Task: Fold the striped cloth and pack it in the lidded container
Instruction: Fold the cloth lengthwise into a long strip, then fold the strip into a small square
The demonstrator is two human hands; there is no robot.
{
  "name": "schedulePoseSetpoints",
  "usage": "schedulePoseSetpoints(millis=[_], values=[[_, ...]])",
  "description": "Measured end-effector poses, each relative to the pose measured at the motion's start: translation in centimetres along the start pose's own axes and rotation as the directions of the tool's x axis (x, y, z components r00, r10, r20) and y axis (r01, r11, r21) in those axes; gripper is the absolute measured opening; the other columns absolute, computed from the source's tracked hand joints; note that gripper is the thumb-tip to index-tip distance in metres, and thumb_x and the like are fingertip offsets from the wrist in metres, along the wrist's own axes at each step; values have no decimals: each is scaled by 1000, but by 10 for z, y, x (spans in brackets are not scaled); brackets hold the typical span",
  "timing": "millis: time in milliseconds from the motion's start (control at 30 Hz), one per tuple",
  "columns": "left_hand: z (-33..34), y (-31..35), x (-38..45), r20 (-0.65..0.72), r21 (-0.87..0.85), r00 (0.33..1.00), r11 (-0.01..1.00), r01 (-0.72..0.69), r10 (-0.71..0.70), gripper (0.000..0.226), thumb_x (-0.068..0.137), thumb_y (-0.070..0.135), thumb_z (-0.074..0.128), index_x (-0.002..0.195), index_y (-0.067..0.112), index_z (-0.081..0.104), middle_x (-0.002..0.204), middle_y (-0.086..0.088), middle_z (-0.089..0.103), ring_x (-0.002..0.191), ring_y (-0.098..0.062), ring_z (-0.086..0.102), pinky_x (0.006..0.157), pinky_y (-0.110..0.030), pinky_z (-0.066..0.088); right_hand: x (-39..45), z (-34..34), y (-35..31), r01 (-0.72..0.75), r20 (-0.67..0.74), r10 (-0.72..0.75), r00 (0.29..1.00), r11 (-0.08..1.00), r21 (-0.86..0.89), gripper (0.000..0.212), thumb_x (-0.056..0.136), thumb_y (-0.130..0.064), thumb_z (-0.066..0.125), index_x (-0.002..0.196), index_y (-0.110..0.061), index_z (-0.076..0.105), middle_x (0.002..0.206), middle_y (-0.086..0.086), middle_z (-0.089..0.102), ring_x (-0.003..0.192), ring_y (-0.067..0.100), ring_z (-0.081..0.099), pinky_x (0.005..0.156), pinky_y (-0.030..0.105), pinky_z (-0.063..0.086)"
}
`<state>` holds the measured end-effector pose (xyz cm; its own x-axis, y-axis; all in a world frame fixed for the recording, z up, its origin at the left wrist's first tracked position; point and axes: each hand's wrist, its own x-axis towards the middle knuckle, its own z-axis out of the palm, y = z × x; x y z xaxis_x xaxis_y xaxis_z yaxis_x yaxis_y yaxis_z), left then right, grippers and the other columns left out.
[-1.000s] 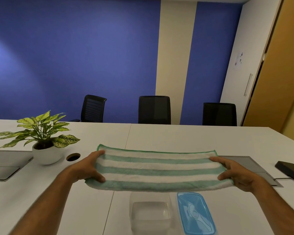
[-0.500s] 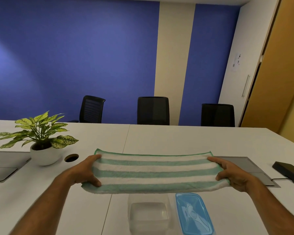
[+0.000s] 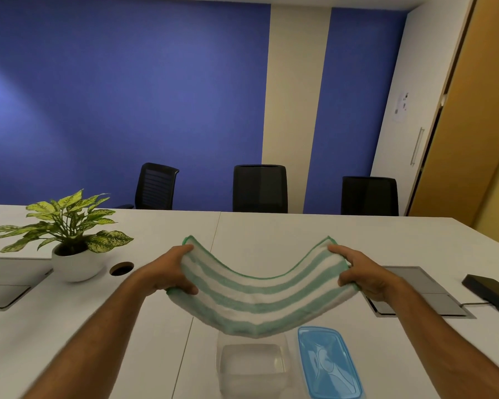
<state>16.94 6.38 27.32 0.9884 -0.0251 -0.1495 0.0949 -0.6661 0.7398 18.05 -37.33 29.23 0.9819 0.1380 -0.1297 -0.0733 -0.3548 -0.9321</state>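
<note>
Sitting at the bottom centre were the clear lidded container [image 3: 252,367] and its blue lid [image 3: 327,367]. Just above, the green-and-white striped cloth [image 3: 260,300] sagged, evidently soft and light, best pinched at its short ends, where left hand [image 3: 172,270] and right hand [image 3: 363,276] clamped it.

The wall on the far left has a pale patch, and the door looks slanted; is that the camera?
Head view: the pale patch on the blue wall looks like light falling on it; the door leans from wide-angle distortion; the hands and the cloth look slightly soft.
</note>
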Motion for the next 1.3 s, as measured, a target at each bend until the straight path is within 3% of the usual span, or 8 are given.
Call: schedulePoseSetpoints(millis=[333, 433, 600, 767, 967, 1067, 1167, 1300], values=[[45, 80, -2, 74, -61, 989, 990, -124, 129, 106, 72, 2, 83, 155, 23, 20, 140, -6, 40, 110, -24, 54, 71, -28, 60, 6, 60, -44, 27, 108, -11, 994, 988, -151, 91, 76, 14, 63, 151, -25, 29, 129, 6, 41, 109, 31, 56, 94, 51, 55], [61, 98, -3, 109, -61, 983, 988, -144, 150, 106, 73, -1, 80, 155, 24, 18, 128, 0, 41, 105, -23, 56, 66, -26, 60, 5, 78, -51, 30, 106, -10, 994, 981, -189, 94, 76, 11, 64, 152, -26, 24, 132, 7, 41, 110, 30, 55, 88, 45, 58], [83, 119, -7, 119, -28, 976, 983, -181, 183, 107, 71, 1, 81, 154, 25, 19, 127, 0, 46, 101, -20, 56, 61, -21, 58, 2, 103, -59, 54, 124, -22, 992, 964, -259, 100, 75, 5, 69, 154, -25, 16, 135, 6, 40, 118, 30, 51, 86, 39, 58], [88, 127, -10, 135, -13, 968, 977, -212, 212, 94, 69, 1, 82, 147, 20, 33, 130, -8, 55, 110, -27, 60, 82, -39, 62, -2, 120, -63, 86, 144, -40, 989, 941, -327, 104, 72, 0, 74, 155, -23, 15, 143, 6, 40, 122, 27, 49, 86, 36, 58], [89, 129, -12, 164, 56, 967, 976, -208, 197, 95, 73, 2, 81, 151, 19, 29, 141, -10, 49, 118, -31, 57, 88, -41, 60, -2, 130, -66, 75, 152, -19, 988, 923, -378, 103, 73, 2, 71, 154, -25, 14, 149, 10, 39, 127, 34, 50, 91, 47, 58], [87, 128, -12, 190, 46, 962, 977, -210, 198, 85, 76, 0, 77, 147, 20, 34, 136, -11, 51, 113, -30, 59, 86, -41, 61, -3, 132, -67, 64, 159, -6, 987, 929, -364, 95, 77, 2, 67, 153, -25, 17, 147, 12, 40, 126, 36, 50, 92, 48, 57], [88, 130, -12, 185, -7, 960, 977, -213, 210, 78, 86, 3, 64, 151, 24, 26, 144, -12, 45, 114, -29, 56, 85, -39, 59, -4, 130, -69, 45, 202, -2, 979, 978, -206, 81, 81, 7, 56, 148, -27, 25, 145, 12, 42, 123, 36, 51, 82, 44, 62], [92, 132, -14, 134, -187, 964, 961, -202, 228, 72, 101, 18, 49, 156, 30, 4, 165, -4, 14, 145, -37, 29, 107, -48, 42, 0, 130, -67, 53, 186, -35, 982, 994, -91, 85, 86, 9, 56, 151, -33, 19, 157, 9, 31, 133, 40, 45, 68, 35, 63]])
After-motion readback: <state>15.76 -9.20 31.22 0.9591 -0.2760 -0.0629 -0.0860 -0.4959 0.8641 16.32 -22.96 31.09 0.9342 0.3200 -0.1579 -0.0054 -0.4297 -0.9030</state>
